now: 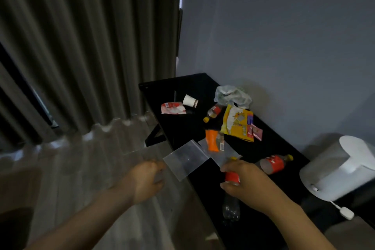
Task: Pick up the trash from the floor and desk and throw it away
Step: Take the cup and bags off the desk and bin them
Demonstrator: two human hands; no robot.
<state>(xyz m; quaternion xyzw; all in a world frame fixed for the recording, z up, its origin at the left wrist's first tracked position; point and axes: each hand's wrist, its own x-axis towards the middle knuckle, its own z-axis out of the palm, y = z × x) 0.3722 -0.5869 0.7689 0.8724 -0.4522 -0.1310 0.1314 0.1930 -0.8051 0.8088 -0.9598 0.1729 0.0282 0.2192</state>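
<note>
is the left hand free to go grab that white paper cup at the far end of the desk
Probably not yet: the left hand pinches a clear plastic sheet. The path over the desk to the paper cup looks open, though it lies far off.

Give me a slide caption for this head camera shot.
Right hand grips a red-labelled bottle over a littered black desk; left hand holds clear plastic sheet.

Dark grey pleated curtains (81, 46) hang on the left, with a sheer, scallop-edged layer (91, 158) below them. A plain bluish-grey wall (284, 36) fills the right. At lower right stands a white electric kettle (341, 168), its white cord and plug (345, 212) trailing beside it.
</note>
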